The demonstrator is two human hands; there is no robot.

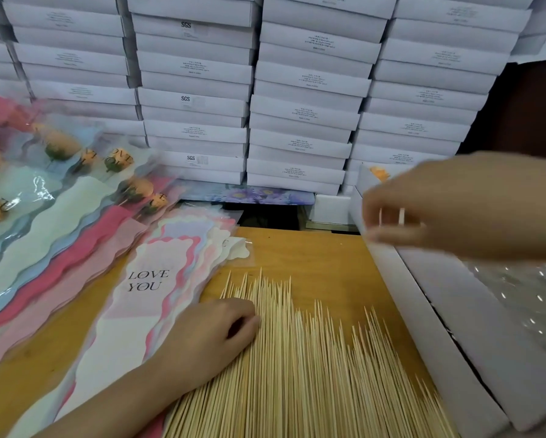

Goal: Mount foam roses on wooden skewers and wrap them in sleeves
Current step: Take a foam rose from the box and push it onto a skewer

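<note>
Left hand (pixel 215 330) grips skewers (pixel 297 358) with curled fingers; right hand (pixel 455 207) blurred above box (pixel 455 327), grip indeterminate.

The stacked boxes (pixel 306 112) across the top of the frame were white with small dark print, a few marked SGS in black, and below them at centre lay a sheet (pixel 259 195) patterned with lilac and blue flowers. At the left, peach roses (pixel 60 142) with green bases lay in wrapped sleeves (pixel 44 216) banded in wavy mint, pale blue, coral and pink, while the flat sleeves (pixel 158 279) at lower left showed white, pink, lilac and coral waves with black LOVE YOU lettering. The tabletop (pixel 312 257) was orange-brown wood, the skewers (pixel 297 358) at the bottom pale straw, and the open box (pixel 455 311) at right white.
</note>
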